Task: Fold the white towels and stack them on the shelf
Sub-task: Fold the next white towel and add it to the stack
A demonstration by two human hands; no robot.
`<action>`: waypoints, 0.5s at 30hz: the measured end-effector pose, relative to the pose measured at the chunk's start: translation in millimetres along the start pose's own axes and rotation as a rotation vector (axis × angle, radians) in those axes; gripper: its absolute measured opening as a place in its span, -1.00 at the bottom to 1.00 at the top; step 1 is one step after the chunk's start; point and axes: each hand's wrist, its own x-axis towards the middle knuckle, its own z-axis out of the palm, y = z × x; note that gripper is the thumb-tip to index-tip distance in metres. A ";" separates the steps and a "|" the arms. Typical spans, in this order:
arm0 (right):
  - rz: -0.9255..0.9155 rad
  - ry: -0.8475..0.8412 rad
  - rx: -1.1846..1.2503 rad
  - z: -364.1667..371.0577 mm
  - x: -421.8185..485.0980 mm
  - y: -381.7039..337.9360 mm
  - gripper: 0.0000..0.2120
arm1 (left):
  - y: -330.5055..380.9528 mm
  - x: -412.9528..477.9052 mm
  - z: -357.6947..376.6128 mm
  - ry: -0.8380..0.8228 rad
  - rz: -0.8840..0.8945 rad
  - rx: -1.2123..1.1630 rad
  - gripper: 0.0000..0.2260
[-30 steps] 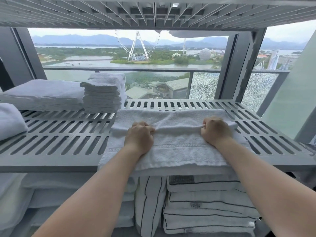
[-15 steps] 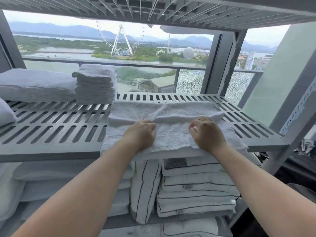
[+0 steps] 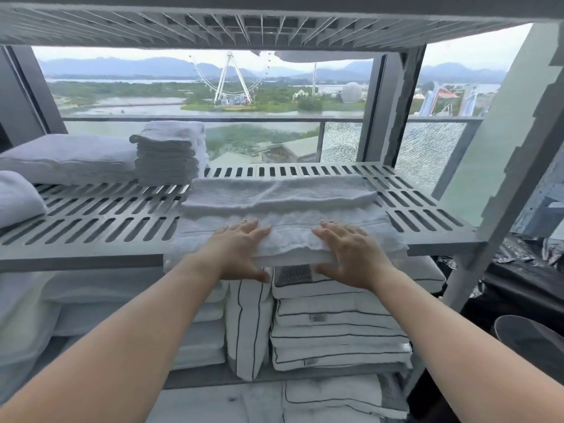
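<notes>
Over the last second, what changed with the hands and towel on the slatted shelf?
Both hands released the bunched fold and drew back to the near edge: the left hand and right hand now rest flat, fingers straight, on the folded white terry towel. The stack of folded white towels and the grey slatted plastic shelf stayed put.

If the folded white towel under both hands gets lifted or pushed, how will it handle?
Likely floppy: the towel sags over the shelf front edge and shows soft creases, so unsupported ends would probably droop. Pushed, it may bunch rather than slide; terry could catch on the slots. Unlikely to roll: it lies flat in layers.
</notes>
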 end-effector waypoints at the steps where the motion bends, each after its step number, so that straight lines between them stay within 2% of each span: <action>1: -0.010 0.025 0.021 0.5 -1.7 1.2 -0.31 | 3.6 -2.1 0.7 0.010 -0.016 0.033 -0.05; 4: 0.024 0.148 0.186 -0.9 -10.5 3.7 -0.53 | 11.8 -9.3 -1.7 0.081 -0.020 0.019 -0.32; 5: 0.057 0.204 0.237 -1.5 -14.5 4.1 -0.61 | 12.0 -12.9 -3.5 0.095 -0.024 -0.028 -0.36; 7: 0.120 0.301 0.258 -4.0 -20.7 5.6 -0.74 | 13.0 -21.4 -5.3 0.094 -0.055 -0.047 -0.32; 10: 0.170 0.383 0.227 -10.7 -23.9 7.3 -0.82 | 26.8 -32.2 4.0 0.150 -0.139 0.142 -0.28; 12: 0.190 0.411 0.223 -15.3 -25.8 7.4 -0.84 | 39.1 -34.2 14.5 0.272 -0.207 0.199 -0.41; 15: 0.272 0.434 0.189 -19.0 -25.6 7.8 -0.81 | 43.8 -34.4 19.6 0.466 -0.254 0.076 -0.61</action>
